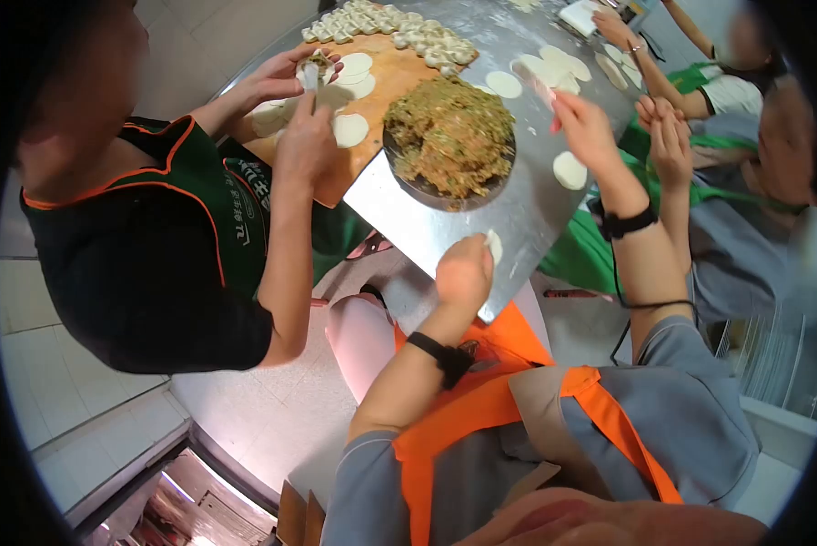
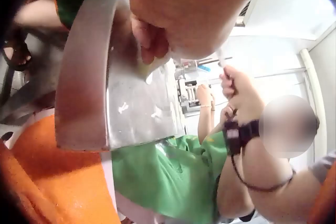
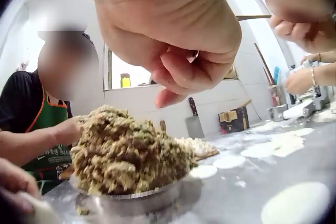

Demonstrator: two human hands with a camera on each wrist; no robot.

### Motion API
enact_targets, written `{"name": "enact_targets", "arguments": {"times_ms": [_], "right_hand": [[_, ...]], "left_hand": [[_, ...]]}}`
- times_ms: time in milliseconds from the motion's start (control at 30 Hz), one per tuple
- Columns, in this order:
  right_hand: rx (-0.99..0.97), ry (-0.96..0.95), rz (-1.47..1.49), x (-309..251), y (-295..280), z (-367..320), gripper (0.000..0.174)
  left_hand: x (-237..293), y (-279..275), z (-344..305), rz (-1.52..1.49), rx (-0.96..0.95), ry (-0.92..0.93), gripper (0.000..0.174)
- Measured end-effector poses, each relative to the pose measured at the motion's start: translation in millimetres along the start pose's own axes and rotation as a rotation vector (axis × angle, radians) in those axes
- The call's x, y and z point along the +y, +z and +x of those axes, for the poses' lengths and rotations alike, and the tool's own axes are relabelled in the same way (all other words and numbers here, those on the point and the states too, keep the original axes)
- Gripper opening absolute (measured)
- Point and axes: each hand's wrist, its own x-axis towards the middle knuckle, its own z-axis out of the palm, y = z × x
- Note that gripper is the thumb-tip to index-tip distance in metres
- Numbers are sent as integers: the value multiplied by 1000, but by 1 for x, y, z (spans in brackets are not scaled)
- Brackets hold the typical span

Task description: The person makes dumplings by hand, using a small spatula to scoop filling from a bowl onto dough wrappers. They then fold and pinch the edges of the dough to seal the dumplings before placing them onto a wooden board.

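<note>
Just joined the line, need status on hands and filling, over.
Left hand holding wrapper; right hand gripping blurred utensil; filling heaped in bowl; nothing seen between it and right hand.

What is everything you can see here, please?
Table: one, silver, centre
Board: one, orange-brown, table's left side
Bowl: one, silvery, on the table
Filling: one heap, green-brown, in the bowl
Wrappers: many, white, on table and board
Dumplings: many, white, board's far end
Machine: one, silvery, table's far right
Cleaver: one, silver, background
Bottle: one, yellow, background
People: three others, left and right
Green aprons: at least two, on them
Orange apron: one, on wearer
Wristbands: two, black, wearer's wrists
Left hand: one, bare, gripping a wrapper
Right hand: one, bare, gripping a pale, blurred tool
</note>
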Motion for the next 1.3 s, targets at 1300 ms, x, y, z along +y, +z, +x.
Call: {"name": "enact_targets", "arguments": {"times_ms": [1300], "right_hand": [[-21,-361,162,-49,62,-171,20]], "left_hand": [[10,-55,42,-1653,99,-792,54]]}}
